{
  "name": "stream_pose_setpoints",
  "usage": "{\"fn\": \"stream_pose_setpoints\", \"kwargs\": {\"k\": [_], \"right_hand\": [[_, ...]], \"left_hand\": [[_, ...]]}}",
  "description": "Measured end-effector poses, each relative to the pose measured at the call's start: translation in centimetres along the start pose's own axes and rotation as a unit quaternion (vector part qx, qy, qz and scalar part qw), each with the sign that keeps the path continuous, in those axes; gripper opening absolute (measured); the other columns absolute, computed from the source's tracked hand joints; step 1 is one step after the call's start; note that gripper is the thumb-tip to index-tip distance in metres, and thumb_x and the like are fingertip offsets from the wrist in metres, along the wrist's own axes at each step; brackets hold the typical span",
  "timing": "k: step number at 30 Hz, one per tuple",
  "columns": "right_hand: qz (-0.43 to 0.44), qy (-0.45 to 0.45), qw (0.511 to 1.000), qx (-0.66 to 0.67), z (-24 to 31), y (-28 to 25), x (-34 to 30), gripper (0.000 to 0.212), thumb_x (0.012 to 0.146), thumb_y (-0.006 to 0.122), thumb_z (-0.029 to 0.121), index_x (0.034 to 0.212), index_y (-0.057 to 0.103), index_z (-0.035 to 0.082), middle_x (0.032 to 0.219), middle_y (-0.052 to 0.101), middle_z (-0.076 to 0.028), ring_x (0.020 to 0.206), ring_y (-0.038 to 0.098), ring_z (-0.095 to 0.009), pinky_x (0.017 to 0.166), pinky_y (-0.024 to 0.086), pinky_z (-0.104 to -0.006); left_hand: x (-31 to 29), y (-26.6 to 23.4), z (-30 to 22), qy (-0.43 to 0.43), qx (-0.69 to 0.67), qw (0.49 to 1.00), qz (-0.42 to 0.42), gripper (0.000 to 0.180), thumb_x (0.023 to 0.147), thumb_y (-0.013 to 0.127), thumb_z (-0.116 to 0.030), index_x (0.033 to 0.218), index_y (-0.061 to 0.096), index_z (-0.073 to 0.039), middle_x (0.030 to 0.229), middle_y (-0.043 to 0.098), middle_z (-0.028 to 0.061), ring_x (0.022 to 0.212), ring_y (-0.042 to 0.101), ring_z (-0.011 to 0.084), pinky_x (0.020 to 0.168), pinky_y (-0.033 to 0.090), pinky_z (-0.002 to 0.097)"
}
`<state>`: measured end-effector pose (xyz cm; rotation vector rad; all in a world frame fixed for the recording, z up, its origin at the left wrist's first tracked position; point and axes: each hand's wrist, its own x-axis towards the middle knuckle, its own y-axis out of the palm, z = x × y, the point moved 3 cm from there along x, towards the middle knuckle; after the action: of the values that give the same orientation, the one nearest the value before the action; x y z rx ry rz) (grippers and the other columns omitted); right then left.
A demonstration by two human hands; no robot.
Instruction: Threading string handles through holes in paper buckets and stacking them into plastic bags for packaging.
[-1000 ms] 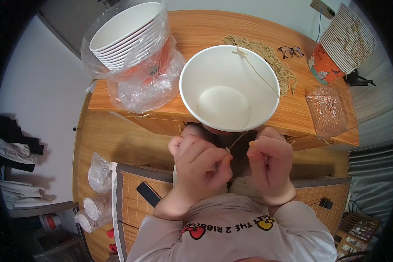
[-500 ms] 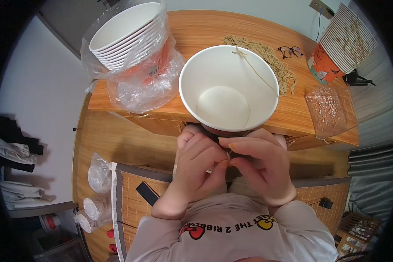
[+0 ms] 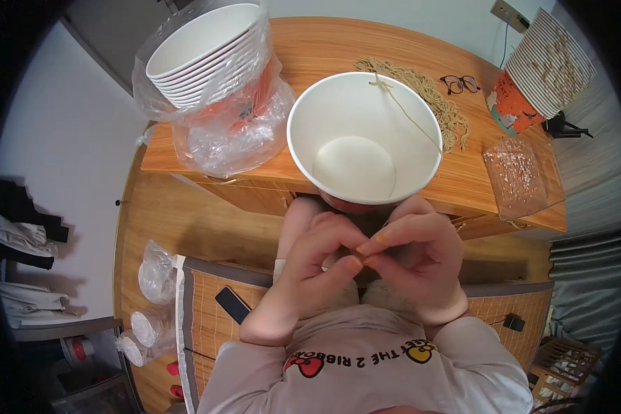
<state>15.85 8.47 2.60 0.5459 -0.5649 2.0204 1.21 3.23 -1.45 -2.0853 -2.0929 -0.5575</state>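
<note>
Head view shows both hands in front of the person's body, near the lower rim of a white paper bucket (image 3: 348, 114). The left hand (image 3: 317, 252) has its thumb and forefinger bent toward the right hand (image 3: 424, 248), and the fingertips of the two hands meet, or almost meet. Whether either hand is clamped on the cord (image 3: 381, 83) I cannot tell, because the fingers cover this place. The bucket turns its mouth up to the camera, at the front edge of the worktop (image 3: 317, 38) (what bears its base is hidden from me). The cord is knotted at the far part of the rim, and from there it runs slantwise to the right side.

Just behind the bucket lies a loose heap of tan cord (image 3: 448, 117), and near it a pair of glasses (image 3: 460, 84). On the left stands a stack of buckets in a clear bag (image 3: 231, 148); on the right there is a leaning stack of ribbed orange-and-white buckets (image 3: 514, 103) and a clear box (image 3: 517, 176) with small red and white bits. Below left, a phone (image 3: 232, 303) rests on a woven mat (image 3: 210, 324).
</note>
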Motion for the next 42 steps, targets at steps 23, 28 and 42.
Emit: {"fn": "stream_pose_setpoints", "kwargs": {"k": [23,28,42], "right_hand": [[-0.072,-0.094,0.985,-0.122,1.1,-1.8,-0.3,0.024,0.071,0.073,-0.003,0.089,0.065,0.009,0.083,0.072,-0.002,0.066,0.057,-0.016,0.060,0.044,-0.0267],[-0.074,-0.085,0.985,-0.128,1.1,-1.8,-0.5,0.025,0.069,0.073,-0.002,0.089,0.066,0.012,0.083,0.072,0.001,0.066,0.056,-0.015,0.059,0.042,-0.0260],[0.037,-0.097,0.891,-0.442,2.3,-1.7,3.7,0.028,0.088,0.061,0.039,0.098,0.065,0.013,0.083,0.062,-0.001,0.088,0.056,-0.022,0.089,0.034,-0.0435]], "left_hand": [[1.0,-0.2,-1.4,0.120,0.405,0.889,-0.173,0.011,0.077,0.074,-0.006,0.077,0.064,-0.009,0.072,0.063,0.0018,0.069,0.057,0.0217,0.068,0.038,0.0331],[1.3,-0.1,-1.2,0.106,0.387,0.898,-0.181,0.011,0.079,0.074,-0.006,0.077,0.063,-0.008,0.072,0.063,0.0017,0.069,0.057,0.0218,0.068,0.039,0.0331],[1.5,0.3,-0.6,0.094,0.293,0.928,-0.210,0.005,0.081,0.074,-0.001,0.083,0.069,-0.002,0.072,0.065,0.0063,0.065,0.060,0.0183,0.060,0.047,0.0289]]}}
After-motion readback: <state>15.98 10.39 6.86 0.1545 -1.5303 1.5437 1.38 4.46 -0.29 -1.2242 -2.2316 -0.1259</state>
